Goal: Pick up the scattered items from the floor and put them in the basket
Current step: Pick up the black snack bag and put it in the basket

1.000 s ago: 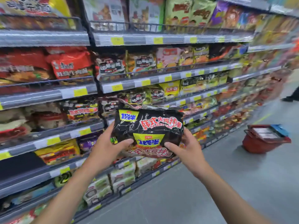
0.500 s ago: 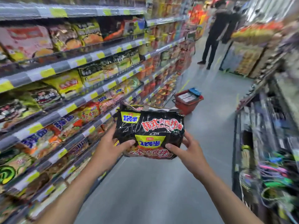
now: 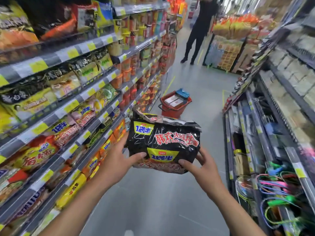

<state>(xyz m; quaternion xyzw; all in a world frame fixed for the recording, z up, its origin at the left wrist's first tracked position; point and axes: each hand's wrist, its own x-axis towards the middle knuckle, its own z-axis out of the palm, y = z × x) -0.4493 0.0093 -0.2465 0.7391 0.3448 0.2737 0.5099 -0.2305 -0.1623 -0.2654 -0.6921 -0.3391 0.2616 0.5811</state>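
Your left hand [image 3: 119, 160] and right hand [image 3: 202, 167] still grip the black noodle bag [image 3: 163, 142]. The red basket [image 3: 172, 111] now sits straight past your hands, closer than before.

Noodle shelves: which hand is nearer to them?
Left. The left hand grips the black noodle pack on the side next to the noodle shelves; the right hand holds its other side, farther out over the aisle floor.

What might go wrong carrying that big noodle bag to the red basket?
The noodle bag is held only near its bottom edge by the left hand and right hand, so it might flop or slip. The red basket holds boxes, so the bag may perch on top and slide off.
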